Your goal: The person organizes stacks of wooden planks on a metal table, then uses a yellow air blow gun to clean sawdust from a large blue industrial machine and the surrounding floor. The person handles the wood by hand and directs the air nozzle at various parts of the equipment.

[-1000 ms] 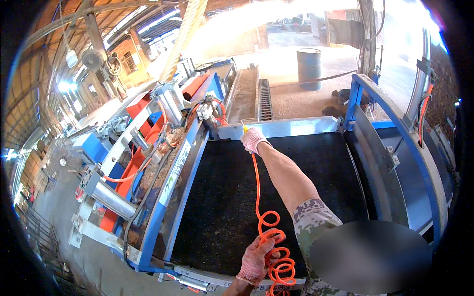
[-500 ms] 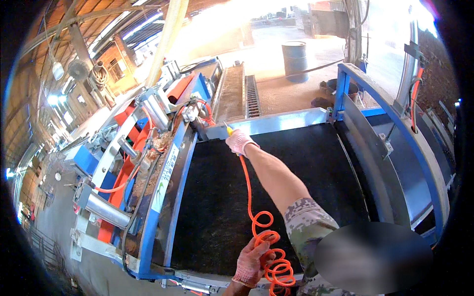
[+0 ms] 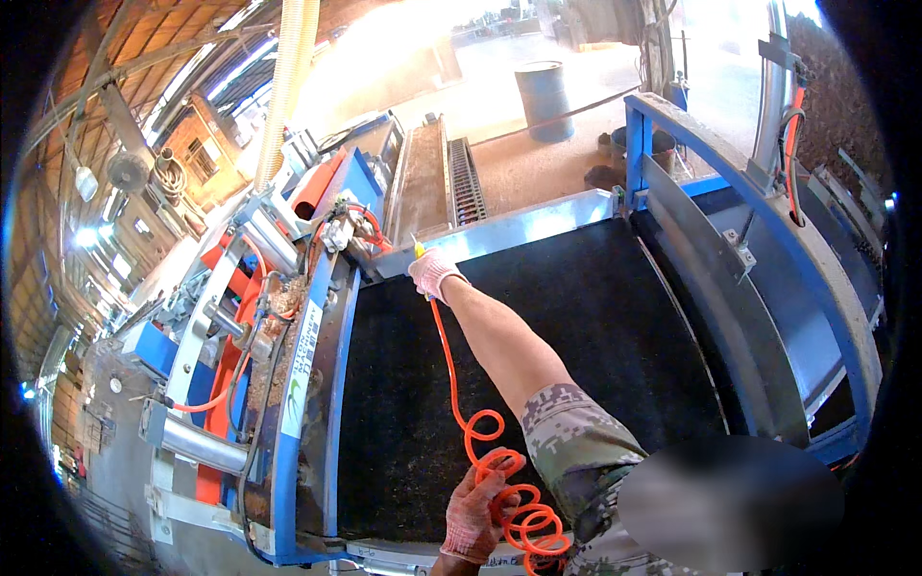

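Observation:
Stretched out over the black conveyor belt [image 3: 538, 326], my right hand [image 3: 440, 273] is in a pale pinkish work glove. It is closed around a yellow air blow gun [image 3: 419, 251] whose thin tip points at the far metal side plate [image 3: 519, 225], near the belt's far left corner. An orange coiled air hose [image 3: 451, 370] runs from the gun back toward me. My left hand [image 3: 471, 514], gloved too, is closed on the hose's coils low in the picture, by the near edge of the machine. The gun's trigger is hidden by my fingers.
Left of the belt stands a blue frame [image 3: 312, 384] with a metal cylinder [image 3: 206, 446], cables and sawdust. A blue arched guard [image 3: 768, 216] rises on the right. Beyond are a slatted track [image 3: 466, 182], a blue drum [image 3: 545, 101] and a dark bucket [image 3: 645, 146].
The whole view has shifted, so the machine and both hands sit slightly farther left in the picture. Both hands keep their holds on the air gun and the hose.

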`<control>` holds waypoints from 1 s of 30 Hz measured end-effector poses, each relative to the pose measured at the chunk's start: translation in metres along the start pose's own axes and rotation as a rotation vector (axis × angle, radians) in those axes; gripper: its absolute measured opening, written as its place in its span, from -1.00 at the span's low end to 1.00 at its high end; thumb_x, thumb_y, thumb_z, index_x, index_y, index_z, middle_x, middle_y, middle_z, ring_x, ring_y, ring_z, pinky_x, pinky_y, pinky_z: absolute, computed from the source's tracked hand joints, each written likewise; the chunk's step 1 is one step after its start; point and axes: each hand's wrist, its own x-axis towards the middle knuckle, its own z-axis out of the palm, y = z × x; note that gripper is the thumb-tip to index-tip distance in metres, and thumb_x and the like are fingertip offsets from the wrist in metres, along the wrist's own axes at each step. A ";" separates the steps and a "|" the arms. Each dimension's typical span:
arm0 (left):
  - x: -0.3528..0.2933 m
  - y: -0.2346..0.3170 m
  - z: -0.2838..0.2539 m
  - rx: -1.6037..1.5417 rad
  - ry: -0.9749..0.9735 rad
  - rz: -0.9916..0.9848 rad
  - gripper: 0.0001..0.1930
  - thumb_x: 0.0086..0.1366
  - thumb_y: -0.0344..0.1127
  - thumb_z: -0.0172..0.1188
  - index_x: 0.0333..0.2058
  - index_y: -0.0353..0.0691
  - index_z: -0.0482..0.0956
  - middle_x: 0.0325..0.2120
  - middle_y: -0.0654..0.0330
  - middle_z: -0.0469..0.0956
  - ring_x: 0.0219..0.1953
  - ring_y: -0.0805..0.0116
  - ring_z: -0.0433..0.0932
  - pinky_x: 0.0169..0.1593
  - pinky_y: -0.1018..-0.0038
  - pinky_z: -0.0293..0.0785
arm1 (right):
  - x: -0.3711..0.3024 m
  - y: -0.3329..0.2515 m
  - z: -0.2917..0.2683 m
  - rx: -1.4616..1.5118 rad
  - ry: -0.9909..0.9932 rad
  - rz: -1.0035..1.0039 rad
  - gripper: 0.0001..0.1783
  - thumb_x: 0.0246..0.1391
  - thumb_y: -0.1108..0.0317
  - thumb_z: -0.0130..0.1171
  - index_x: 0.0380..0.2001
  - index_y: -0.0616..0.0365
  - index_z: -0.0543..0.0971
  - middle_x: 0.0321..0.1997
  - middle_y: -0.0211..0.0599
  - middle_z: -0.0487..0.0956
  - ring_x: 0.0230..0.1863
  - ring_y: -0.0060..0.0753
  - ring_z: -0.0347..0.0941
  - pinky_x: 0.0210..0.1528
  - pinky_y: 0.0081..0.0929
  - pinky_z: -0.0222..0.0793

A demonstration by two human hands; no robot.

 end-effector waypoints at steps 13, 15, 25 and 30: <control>0.011 -0.005 0.007 0.089 -0.078 -0.019 -0.60 0.43 -0.39 0.15 0.21 -0.27 0.48 0.08 0.04 0.63 -0.36 0.47 0.61 -0.20 0.49 0.63 | -0.095 -0.022 -0.052 1.007 0.037 0.383 -0.81 0.17 0.41 0.25 -0.20 0.25 0.52 -0.38 -0.19 0.61 -0.49 -0.21 0.61 -0.42 -0.14 0.62; -0.001 -0.008 0.007 0.137 -0.098 -0.023 -0.60 0.44 -0.39 0.11 0.22 -0.27 0.47 0.08 0.04 0.62 -0.34 0.45 0.63 -0.16 0.48 0.65 | -0.122 -0.019 -0.054 1.014 0.006 0.322 -0.78 0.18 0.38 0.26 -0.16 0.24 0.52 -0.36 -0.18 0.62 -0.45 -0.20 0.62 -0.39 -0.13 0.64; -0.081 -0.061 -0.013 0.257 -0.320 -0.080 -0.60 0.46 -0.26 0.21 0.20 -0.22 0.51 -0.13 0.30 0.66 -0.41 0.59 0.54 -0.39 0.62 0.43 | -0.274 0.005 -0.151 0.841 0.349 0.283 -0.94 0.11 0.50 0.19 -0.37 0.14 0.51 -0.58 -0.40 0.45 -0.65 -0.37 0.40 -0.61 -0.33 0.33; -0.152 -0.112 -0.069 0.465 -0.646 -0.068 -0.65 0.43 -0.28 0.22 0.15 -0.19 0.58 -0.28 0.36 0.62 -0.43 0.63 0.42 -0.34 0.60 0.36 | -0.433 -0.065 -0.151 0.908 0.227 0.068 -0.79 0.15 0.32 0.33 -0.26 0.15 0.53 -0.38 -0.25 0.61 -0.42 -0.27 0.63 -0.38 -0.28 0.61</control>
